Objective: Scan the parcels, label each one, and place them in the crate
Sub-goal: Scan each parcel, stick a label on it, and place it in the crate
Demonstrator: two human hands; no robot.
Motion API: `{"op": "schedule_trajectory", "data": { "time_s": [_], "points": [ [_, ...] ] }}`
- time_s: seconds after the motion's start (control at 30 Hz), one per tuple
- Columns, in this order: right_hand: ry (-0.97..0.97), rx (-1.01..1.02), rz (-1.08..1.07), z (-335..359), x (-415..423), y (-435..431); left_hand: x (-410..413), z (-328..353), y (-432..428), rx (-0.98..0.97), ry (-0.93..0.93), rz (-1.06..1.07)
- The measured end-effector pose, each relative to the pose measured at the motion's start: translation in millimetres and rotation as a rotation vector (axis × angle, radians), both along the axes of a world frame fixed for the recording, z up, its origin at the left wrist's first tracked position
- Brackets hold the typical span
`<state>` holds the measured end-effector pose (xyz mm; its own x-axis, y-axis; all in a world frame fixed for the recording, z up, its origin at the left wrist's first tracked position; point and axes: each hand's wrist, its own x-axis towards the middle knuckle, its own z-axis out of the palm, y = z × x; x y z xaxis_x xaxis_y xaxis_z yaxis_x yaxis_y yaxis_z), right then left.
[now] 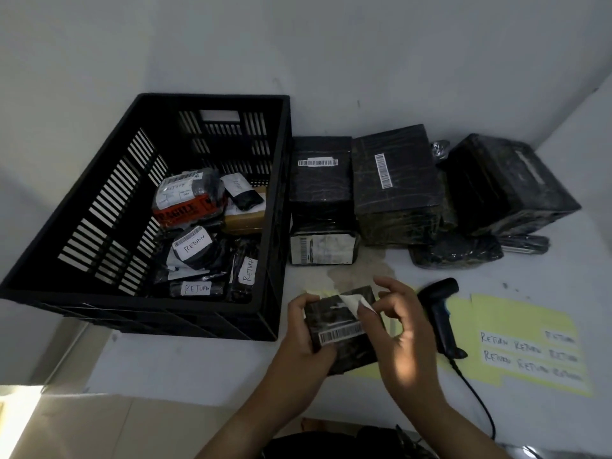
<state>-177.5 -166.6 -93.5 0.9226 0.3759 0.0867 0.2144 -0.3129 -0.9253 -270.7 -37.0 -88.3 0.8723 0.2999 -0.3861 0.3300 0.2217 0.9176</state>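
Observation:
My left hand grips a small black-wrapped parcel with a barcode strip, held just above the white table. My right hand pinches a white label by its edge; the label curls over the parcel's top face. The black slatted crate stands to the left and holds several parcels marked RETURN. A black handheld scanner lies on the table right of my hands, its cable trailing toward me.
Several black-wrapped boxes with barcodes stand in a row behind my hands, right of the crate. A yellow backing sheet with RETURN labels lies at the right. White walls close the corner behind.

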Motion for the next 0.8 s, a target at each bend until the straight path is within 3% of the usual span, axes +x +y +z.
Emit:
{"op": "schedule_trajectory", "data": {
  "time_s": [0.47, 0.67, 0.8],
  "points": [
    [-0.165, -0.088, 0.073, -9.2, 1.7, 3.8, -0.3, 11.3, -12.1, 0.009, -0.055, -0.001],
    [-0.316, -0.130, 0.098, -0.5, 5.9, 1.8, 3.5, 16.2, -11.7, 0.005, -0.063, 0.078],
    [-0.320, -0.132, 0.094, -1.0, 6.7, 1.9, 8.0, 17.7, -15.1, 0.053, -0.081, 0.114]
  ]
}}
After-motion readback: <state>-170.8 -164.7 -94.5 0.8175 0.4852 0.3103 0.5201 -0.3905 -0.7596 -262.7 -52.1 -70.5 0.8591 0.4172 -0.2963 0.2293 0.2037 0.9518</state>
